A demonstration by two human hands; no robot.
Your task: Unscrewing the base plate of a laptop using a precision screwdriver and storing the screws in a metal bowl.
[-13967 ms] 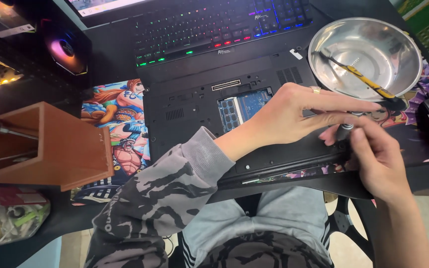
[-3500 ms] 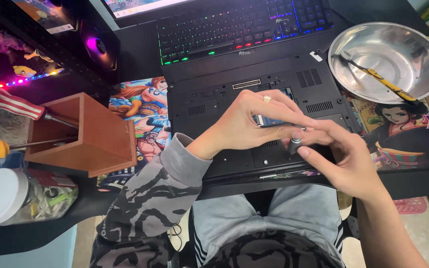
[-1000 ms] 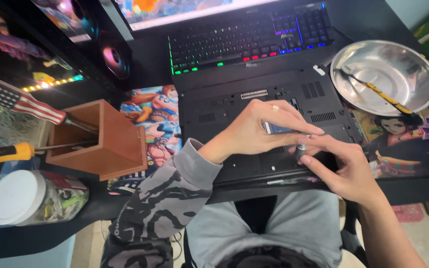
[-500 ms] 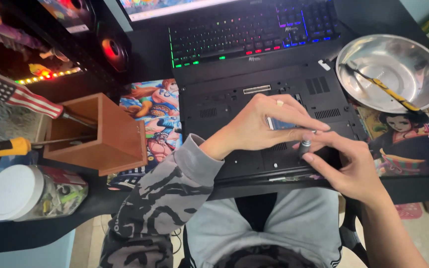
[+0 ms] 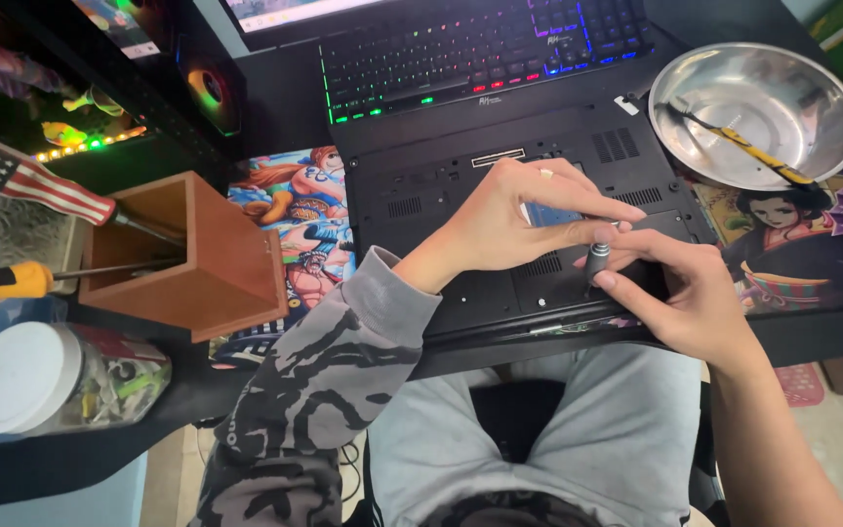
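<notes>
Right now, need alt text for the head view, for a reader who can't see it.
Both hands work on an upturned black laptop on a desk: the left hand rests on its base, the right hand grips a small grey screwdriver handle upright against it. A steel bowl sits to the right, a wooden box to the left.

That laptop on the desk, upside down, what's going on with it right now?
A person seated at the desk has a black laptop lying bottom-up in front of a lit keyboard. The left hand rests flat on its underside, steadying it. The right hand pinches the grey handle of a small screwdriver, held upright with its tip on the bottom panel. A steel bowl to the right holds a yellow tool. A wooden box stands to the left.
</notes>
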